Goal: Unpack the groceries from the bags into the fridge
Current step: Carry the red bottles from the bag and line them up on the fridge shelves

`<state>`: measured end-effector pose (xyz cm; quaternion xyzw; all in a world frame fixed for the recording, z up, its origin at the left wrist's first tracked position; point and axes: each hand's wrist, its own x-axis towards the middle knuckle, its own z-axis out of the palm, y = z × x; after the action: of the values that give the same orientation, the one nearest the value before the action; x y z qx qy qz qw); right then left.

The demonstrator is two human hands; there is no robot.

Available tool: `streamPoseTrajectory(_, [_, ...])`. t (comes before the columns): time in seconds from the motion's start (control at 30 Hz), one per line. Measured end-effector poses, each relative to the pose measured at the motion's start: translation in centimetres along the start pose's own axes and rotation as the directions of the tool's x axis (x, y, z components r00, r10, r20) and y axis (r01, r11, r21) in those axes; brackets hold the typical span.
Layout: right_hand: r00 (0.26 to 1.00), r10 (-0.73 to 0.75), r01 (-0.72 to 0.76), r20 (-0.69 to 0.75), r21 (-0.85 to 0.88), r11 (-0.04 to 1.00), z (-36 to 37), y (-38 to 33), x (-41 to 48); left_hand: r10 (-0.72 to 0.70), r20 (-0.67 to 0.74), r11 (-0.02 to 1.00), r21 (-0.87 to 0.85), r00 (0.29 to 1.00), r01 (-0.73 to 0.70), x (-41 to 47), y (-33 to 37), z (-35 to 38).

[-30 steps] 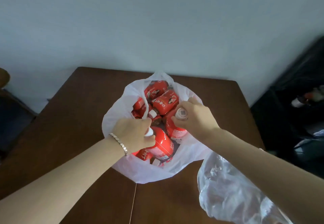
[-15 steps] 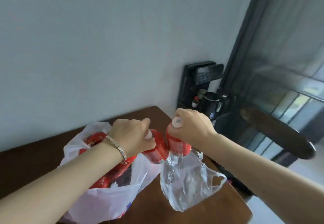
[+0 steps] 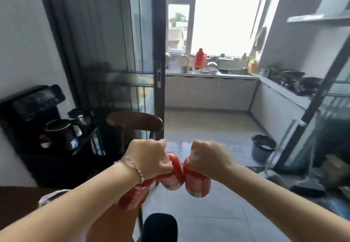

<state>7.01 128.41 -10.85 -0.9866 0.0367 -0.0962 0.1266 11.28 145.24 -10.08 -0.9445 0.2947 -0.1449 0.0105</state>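
Red bottles (image 3: 171, 177) in left hand (image 3: 149, 158), right hand (image 3: 208, 159).

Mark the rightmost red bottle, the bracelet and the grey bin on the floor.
rightmost red bottle (image 3: 198, 184): head view, on its red label.
bracelet (image 3: 133, 167): head view, middle of its chain.
grey bin (image 3: 259, 153): head view, on its outer wall.

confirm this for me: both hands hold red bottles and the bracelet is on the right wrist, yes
One slip: the bracelet is on the left wrist, not the right. The rest stands: the left hand and the right hand both hold red bottles, as the head view shows.
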Motion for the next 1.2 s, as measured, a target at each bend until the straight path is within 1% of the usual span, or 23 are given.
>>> streamPoseTrajectory(0.03, [0.998,0.053,-0.054,-0.032,-0.02,0.998,-1.2,3.4,-1.0,0.071,-0.015,0.997,-0.014,0.997,-0.071,2.0,3.4,0.1])
streamPoseTrajectory(0.1, [0.992,0.111,-0.115,-0.055,-0.07,0.991,-3.3,9.4,-2.6,0.172,-0.027,0.985,-0.018,0.985,-0.172,5.0,9.1,0.2])
streamPoseTrajectory(0.2, [0.97,0.201,-0.217,-0.138,-0.113,0.97,-7.3,19.6,-6.0,0.281,-0.074,0.954,-0.083,0.957,-0.287,10.0,19.6,0.4])
streamPoseTrajectory(0.3, [0.94,0.29,-0.317,-0.18,-0.144,0.938,-11.4,29.1,-9.2,0.346,-0.114,0.918,-0.162,0.931,-0.361,14.4,29.9,0.1])
streamPoseTrajectory(0.33, [0.929,0.315,-0.345,-0.192,-0.146,0.927,-12.1,31.1,-9.8,0.353,-0.126,0.912,-0.176,0.927,-0.372,15.1,32.0,0.1])
streamPoseTrajectory(0.4, [0.891,0.386,-0.429,-0.24,-0.168,0.887,-15.3,37.2,-12.2,0.413,-0.182,0.869,-0.215,0.892,-0.446,18.1,39.5,-0.4])
streamPoseTrajectory(0.43, [0.875,0.419,-0.464,-0.242,-0.17,0.869,-16.2,38.8,-12.6,0.428,-0.195,0.86,-0.213,0.882,-0.464,18.9,41.2,-0.6])
streamPoseTrajectory(0.5, [0.816,0.5,-0.557,-0.291,-0.162,0.814,-19.1,44.8,-14.3,0.484,-0.24,0.808,-0.247,0.841,-0.535,22.6,48.4,-1.0])
streamPoseTrajectory(0.6, [0.725,0.602,-0.669,-0.335,-0.135,0.731,-22.5,52.1,-15.7,0.532,-0.269,0.731,-0.332,0.803,-0.596,27.1,56.7,-1.6])
streamPoseTrajectory(0.63, [0.693,0.63,-0.702,-0.351,-0.126,0.701,-23.6,54.8,-16.2,0.567,-0.288,0.691,-0.344,0.772,-0.636,28.9,60.0,-1.8])
streamPoseTrajectory(0.67, [0.671,0.648,-0.725,-0.361,-0.137,0.675,-24.1,56.3,-16.3,0.575,-0.299,0.673,-0.356,0.761,-0.649,29.8,61.6,-2.1])
streamPoseTrajectory(0.73, [0.601,0.692,-0.784,-0.401,-0.124,0.609,-25.6,60.8,-16.8,0.613,-0.329,0.609,-0.384,0.719,-0.694,32.8,67.1,-2.2])
streamPoseTrajectory(0.8, [0.545,0.728,-0.825,-0.416,-0.113,0.554,-27.1,64.3,-17.3,0.648,-0.341,0.564,-0.385,0.681,-0.73,35.0,71.1,-2.5])
streamPoseTrajectory(0.9, [0.44,0.772,-0.882,-0.459,-0.061,0.466,-29.4,70.4,-17.7,0.726,-0.372,0.44,-0.394,0.578,-0.807,39.6,78.3,-2.7])
streamPoseTrajectory(0.97, [0.341,0.795,-0.919,-0.502,0.001,0.395,-31.5,74.5,-17.8,0.777,-0.389,0.356,-0.377,0.495,-0.855,43.2,83.7,-3.4])
streamPoseTrajectory(1.0, [0.307,0.803,-0.931,-0.511,0.016,0.365,-32.5,75.9,-18.0,0.793,-0.397,0.322,-0.369,0.461,-0.872,44.3,85.6,-3.9])
streamPoseTrajectory(1.1, [0.187,0.812,-0.963,-0.552,0.059,0.262,-35.7,81.2,-18.7,0.822,-0.432,0.206,-0.384,0.372,-0.9,47.9,93.1,-5.6])
streamPoseTrajectory(1.2, [0.111,0.776,-0.98,-0.621,0.062,0.19,-38.6,86.5,-19.7,0.825,-0.469,0.129,-0.386,0.315,-0.913,50.8,100.4,-7.8])
